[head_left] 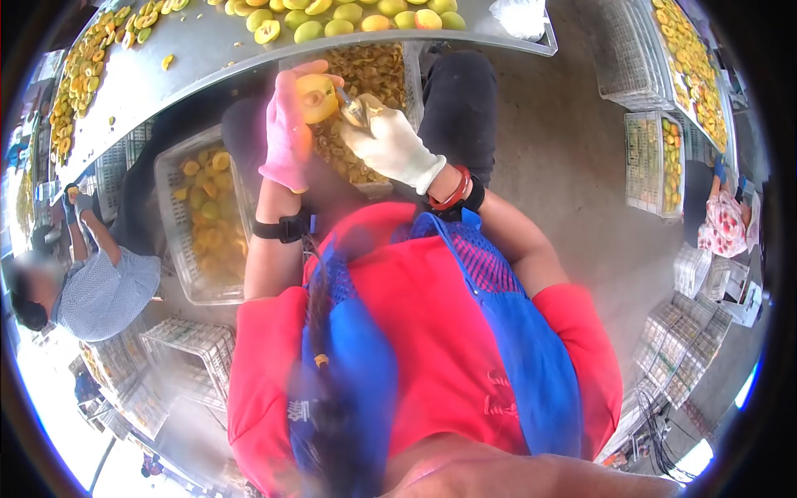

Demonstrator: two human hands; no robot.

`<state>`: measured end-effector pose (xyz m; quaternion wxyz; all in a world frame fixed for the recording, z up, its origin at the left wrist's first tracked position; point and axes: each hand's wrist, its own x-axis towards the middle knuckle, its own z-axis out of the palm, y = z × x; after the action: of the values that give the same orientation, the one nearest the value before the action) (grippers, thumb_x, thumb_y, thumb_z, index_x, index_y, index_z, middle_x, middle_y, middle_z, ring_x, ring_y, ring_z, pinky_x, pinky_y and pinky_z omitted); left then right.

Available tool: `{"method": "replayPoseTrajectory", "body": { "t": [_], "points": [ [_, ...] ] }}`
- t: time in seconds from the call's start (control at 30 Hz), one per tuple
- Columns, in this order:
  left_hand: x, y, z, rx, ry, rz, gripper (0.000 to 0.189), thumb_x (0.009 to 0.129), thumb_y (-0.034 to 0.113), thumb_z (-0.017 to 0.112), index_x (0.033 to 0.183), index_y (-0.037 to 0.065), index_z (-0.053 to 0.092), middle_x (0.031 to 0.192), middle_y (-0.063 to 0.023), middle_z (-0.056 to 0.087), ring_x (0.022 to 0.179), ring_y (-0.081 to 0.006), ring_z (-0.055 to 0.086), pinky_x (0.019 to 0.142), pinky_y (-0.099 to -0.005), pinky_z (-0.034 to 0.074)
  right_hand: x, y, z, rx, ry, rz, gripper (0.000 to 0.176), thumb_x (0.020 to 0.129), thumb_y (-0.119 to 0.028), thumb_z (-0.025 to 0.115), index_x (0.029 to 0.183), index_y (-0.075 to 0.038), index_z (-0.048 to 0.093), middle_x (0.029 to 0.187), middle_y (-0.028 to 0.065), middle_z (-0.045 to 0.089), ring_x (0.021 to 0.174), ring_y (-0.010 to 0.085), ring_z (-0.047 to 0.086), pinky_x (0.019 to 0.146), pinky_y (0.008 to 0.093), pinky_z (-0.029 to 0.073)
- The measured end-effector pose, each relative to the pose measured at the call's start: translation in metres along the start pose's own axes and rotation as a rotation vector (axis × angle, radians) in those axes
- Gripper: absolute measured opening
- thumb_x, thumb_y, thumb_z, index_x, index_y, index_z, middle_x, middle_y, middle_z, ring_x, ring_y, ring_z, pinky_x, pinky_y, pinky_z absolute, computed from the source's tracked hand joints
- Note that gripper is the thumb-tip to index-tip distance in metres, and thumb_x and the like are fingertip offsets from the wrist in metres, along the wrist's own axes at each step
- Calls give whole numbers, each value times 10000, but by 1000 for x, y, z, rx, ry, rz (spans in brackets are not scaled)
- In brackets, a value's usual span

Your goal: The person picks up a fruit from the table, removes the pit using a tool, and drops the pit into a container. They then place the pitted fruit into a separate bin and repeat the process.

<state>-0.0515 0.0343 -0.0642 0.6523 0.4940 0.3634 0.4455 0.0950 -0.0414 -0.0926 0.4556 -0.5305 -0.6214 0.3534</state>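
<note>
My left hand (286, 133), in a pink glove, is closed around a halved yellow stone fruit (316, 96), its cut face turned to my other hand. In a white glove, my right hand (388, 143) grips a small metal tool (352, 110), its tip right at the fruit's edge. Below both hands, a crate (413, 79) between my knees is filled with brownish-yellow scraps, perhaps pits. Beyond them, the metal table (224, 58) carries whole green-to-orange fruits (349, 13) near its far side.
A white crate (187, 295) with yellow fruit pieces stands at my left. Cut halves (79, 91) lie on the table's left part. Stacked crates (627, 54) and a fruit-laden table (693, 66) are at right. Plastic (520, 18) lies at the table corner. People work on both sides.
</note>
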Motion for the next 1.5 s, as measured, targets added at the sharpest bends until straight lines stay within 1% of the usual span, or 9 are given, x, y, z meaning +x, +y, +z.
{"method": "replayPoseTrajectory", "body": {
  "t": [0.37, 0.57, 0.83, 1.07, 1.17, 1.3, 1.37, 1.43, 1.5],
  "points": [
    [-6, -27, 11, 127, 69, 244, 459, 1029, 397, 514, 1199, -27, 565, 1041, -161, 684, 892, -206, 655, 857, -333, 521, -6, -5, -12, -32, -51, -77, 193, 879, -119, 617, 1007, -4, 528, 730, 193, 626, 654, 386, 640, 585, 428, 493],
    [-18, -21, 22, 44, 86, 304, 447, 1026, 368, 524, 1251, -18, 526, 1127, -177, 660, 965, -222, 647, 865, -346, 532, -1, -64, -43, 694, -375, 631, 63, 914, -92, 549, 962, -51, 553, 664, 5, 533, 530, 79, 516, 475, 299, 393],
    [-24, -16, 36, -134, 29, 376, 467, 1020, 360, 541, 1287, -22, 509, 1214, -135, 612, 1004, -183, 623, 869, -326, 537, -7, -45, -19, 249, -178, 236, 211, 830, -74, 581, 1014, 20, 537, 819, 210, 615, 726, 378, 596, 684, 435, 498],
    [-25, -18, 37, -47, 87, 293, 476, 1023, 439, 491, 1208, 4, 546, 1132, -130, 647, 914, -198, 652, 817, -346, 564, -8, -11, -3, -68, -93, -200, 171, 849, -86, 569, 995, -3, 534, 759, 189, 607, 628, 331, 599, 588, 420, 500],
    [-24, -18, 34, -135, 65, 255, 446, 1022, 408, 511, 1198, 0, 550, 1109, -129, 652, 906, -194, 649, 809, -337, 560, 0, -51, -32, 517, -478, 558, 64, 883, -91, 541, 935, -61, 517, 664, 107, 562, 469, 195, 528, 411, 344, 416],
    [-23, -19, 27, -191, 19, 238, 435, 1016, 380, 541, 1216, -7, 538, 1122, -132, 646, 914, -190, 642, 804, -330, 554, 4, -61, -35, 472, -488, 526, 30, 904, -97, 518, 898, -98, 489, 617, 24, 497, 417, 117, 457, 331, 295, 327],
    [-22, -22, 30, -183, 26, 283, 448, 1014, 387, 544, 1221, -10, 529, 1127, -134, 646, 906, -191, 643, 796, -332, 551, 1, -14, -2, 211, -201, -32, 46, 906, -111, 525, 890, -102, 484, 615, 13, 485, 421, 113, 457, 326, 290, 322],
    [-18, -27, 27, -147, 17, 334, 463, 1012, 398, 545, 1224, -13, 523, 1129, -137, 646, 898, -191, 644, 796, -335, 547, 8, -25, -3, 233, -200, -18, 61, 910, -129, 533, 883, -110, 481, 617, 3, 478, 426, 106, 456, 324, 283, 319],
    [-19, -30, 21, -82, -7, 376, 479, 1009, 412, 545, 1224, -16, 520, 1129, -139, 646, 889, -190, 645, 804, -339, 543, 4, -54, -28, 538, -482, 584, 76, 915, -150, 541, 876, -123, 481, 622, -7, 475, 432, 98, 456, 326, 273, 318]
  ]
}}
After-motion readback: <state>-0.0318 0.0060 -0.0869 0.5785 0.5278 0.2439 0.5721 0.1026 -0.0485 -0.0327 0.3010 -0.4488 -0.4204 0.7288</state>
